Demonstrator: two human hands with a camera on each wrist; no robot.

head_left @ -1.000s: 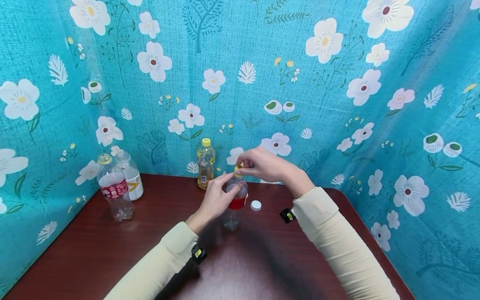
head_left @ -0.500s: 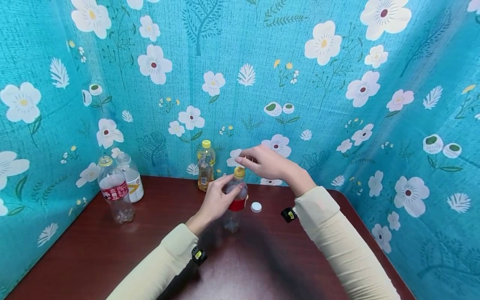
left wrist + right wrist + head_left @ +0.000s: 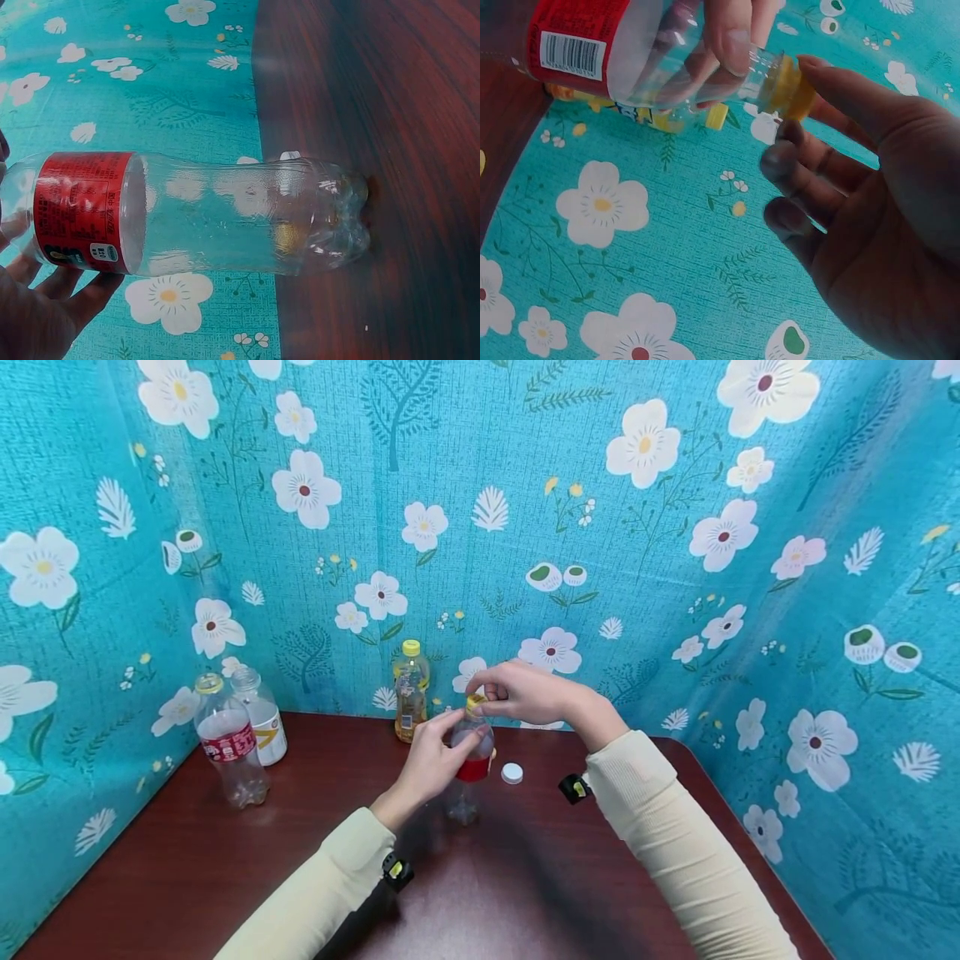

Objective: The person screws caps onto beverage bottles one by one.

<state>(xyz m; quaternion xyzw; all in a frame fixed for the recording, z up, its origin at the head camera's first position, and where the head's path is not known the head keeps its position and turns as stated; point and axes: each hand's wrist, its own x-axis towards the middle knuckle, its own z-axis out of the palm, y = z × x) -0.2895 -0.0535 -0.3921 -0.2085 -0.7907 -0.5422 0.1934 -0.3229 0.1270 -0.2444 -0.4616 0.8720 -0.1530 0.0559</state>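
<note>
A clear plastic bottle (image 3: 474, 768) with a red label stands upright on the dark table in the head view. My left hand (image 3: 429, 760) grips it around the shoulder, just under the neck. On the mouth of the bottle sits a yellow cap (image 3: 476, 702), pinched between the thumb and fingers of my right hand (image 3: 531, 690). The right wrist view shows the cap (image 3: 793, 88) on the neck, with the thumb against its edge. In the left wrist view the bottle (image 3: 217, 214) looks see-through below its label. A white cap (image 3: 512, 773) lies to its right.
Behind the hands stands a bottle with a yellow cap (image 3: 411, 693) and amber contents. At the left are a clear bottle with a pink-red label (image 3: 229, 743) and a white-labelled bottle (image 3: 268, 731). A flowered curtain (image 3: 480, 527) borders the table (image 3: 337, 877).
Half a second ago my right fingers were raised just off the yellow cap; now they have come back down and pinch it. My left hand and the bottle stay in place.
</note>
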